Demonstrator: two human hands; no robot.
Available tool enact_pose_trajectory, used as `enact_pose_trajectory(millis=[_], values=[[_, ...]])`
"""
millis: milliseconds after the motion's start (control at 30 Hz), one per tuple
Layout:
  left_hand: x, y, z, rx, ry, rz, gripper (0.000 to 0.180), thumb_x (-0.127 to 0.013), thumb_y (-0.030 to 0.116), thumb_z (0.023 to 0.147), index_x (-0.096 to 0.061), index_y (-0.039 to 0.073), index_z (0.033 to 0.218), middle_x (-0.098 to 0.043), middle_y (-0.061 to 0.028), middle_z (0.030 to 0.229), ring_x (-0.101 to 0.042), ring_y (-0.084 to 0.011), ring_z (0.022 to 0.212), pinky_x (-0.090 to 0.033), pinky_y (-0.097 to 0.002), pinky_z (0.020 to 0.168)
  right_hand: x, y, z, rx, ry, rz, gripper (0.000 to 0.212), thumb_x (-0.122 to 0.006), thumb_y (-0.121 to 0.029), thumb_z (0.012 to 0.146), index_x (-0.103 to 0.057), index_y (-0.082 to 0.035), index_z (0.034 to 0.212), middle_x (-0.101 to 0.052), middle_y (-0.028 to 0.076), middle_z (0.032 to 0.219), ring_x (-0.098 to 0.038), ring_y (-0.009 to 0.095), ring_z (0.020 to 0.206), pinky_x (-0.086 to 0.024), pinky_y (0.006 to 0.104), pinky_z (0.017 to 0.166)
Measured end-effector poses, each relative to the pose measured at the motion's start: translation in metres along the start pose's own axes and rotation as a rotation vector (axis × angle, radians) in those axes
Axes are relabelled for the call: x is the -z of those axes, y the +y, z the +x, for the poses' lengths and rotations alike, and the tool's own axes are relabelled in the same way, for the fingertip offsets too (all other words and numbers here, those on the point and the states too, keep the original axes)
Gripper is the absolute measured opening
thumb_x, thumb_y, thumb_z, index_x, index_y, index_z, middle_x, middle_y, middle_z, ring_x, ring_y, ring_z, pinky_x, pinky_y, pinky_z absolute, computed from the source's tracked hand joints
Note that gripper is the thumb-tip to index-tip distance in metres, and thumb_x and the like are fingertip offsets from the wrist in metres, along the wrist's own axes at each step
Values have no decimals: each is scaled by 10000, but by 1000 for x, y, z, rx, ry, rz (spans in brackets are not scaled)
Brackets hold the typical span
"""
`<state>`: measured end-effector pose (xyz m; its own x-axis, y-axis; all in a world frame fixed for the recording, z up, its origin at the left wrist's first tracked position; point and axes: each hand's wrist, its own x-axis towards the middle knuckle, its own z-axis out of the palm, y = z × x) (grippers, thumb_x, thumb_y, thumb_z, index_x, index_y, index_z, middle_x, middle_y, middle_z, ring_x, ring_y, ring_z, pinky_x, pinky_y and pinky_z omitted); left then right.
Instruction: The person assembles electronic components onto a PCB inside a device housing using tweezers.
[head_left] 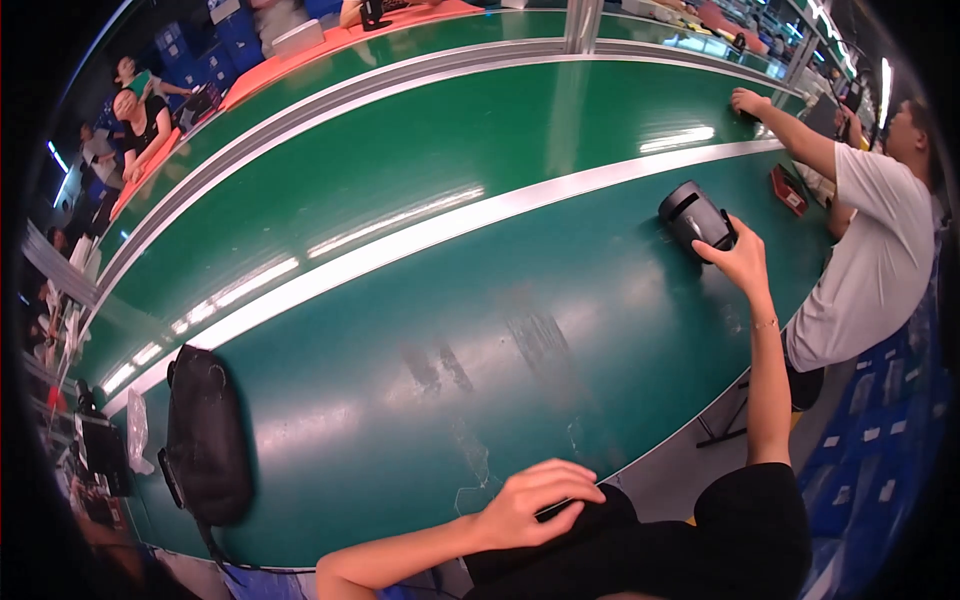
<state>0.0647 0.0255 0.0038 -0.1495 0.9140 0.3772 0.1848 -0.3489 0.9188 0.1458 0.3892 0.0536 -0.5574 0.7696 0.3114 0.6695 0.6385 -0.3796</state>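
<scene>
My right hand (742, 258) is stretched out over the far right of the teal work table (400, 420). Its thumb and fingers grip a dark grey cylindrical device (690, 214), which has a black slot across one end and leans over the table. Its exact kind does not show. My left hand (535, 506) is close to my body at the table's near edge. The fingers curl towards the thumb, with a dark sliver between them that I cannot make out against my black clothing.
A black bag (210, 440) lies at the table's left end, beside clear plastic wrap (138, 432). Beyond a white strip runs a green conveyor belt (400, 150). At right, a co-worker in a grey shirt (870, 250) reaches over the belt, near a red tray (788, 190).
</scene>
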Motion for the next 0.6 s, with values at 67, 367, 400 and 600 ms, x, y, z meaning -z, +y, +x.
enact_pose_trajectory(millis=[67, 367, 400, 600], values=[[7, -1, -3, 34, 125, 68, 293, -577, 2, 687, -552, 28, 978, -545, -103, 996, -504, -239, 993, -408, -326, 843, -4, -17, -18, -51, -87, 296, 607, -705, -326, 559, -524, 51, 999, -605, 138, 749, -584, 175, 720, -449, 280, 676], [-3, -18, -11, 81, 699, -618, 982, -660, 111, 672, 98, 161, 1296, -125, -117, 1310, -229, -275, 1215, -255, -424, 965, 4, -159, -161, 528, -552, 543, 728, -781, -243, 503, -477, -30, 1129, -533, 123, 923, -563, 240, 801, -467, 312, 694], [10, -23, -16, 254, 679, -747, 893, -633, 200, 713, 49, 154, 1288, -202, -126, 1277, -281, -265, 1187, -307, -398, 941, 9, -158, -158, 577, -616, 601, 712, -784, -241, 500, -496, -30, 1117, -543, 125, 915, -560, 217, 815, -463, 287, 669], [34, -30, -11, 397, 185, -1608, 806, -455, 530, 723, -135, 55, 1289, -277, -271, 1240, -452, -397, 1029, -441, -499, 789, 28, -175, -148, 164, 192, 1553, 493, -320, -377, 831, -477, 80, 930, -333, 324, 1156, -452, 153, 344, -354, 206, 315]])
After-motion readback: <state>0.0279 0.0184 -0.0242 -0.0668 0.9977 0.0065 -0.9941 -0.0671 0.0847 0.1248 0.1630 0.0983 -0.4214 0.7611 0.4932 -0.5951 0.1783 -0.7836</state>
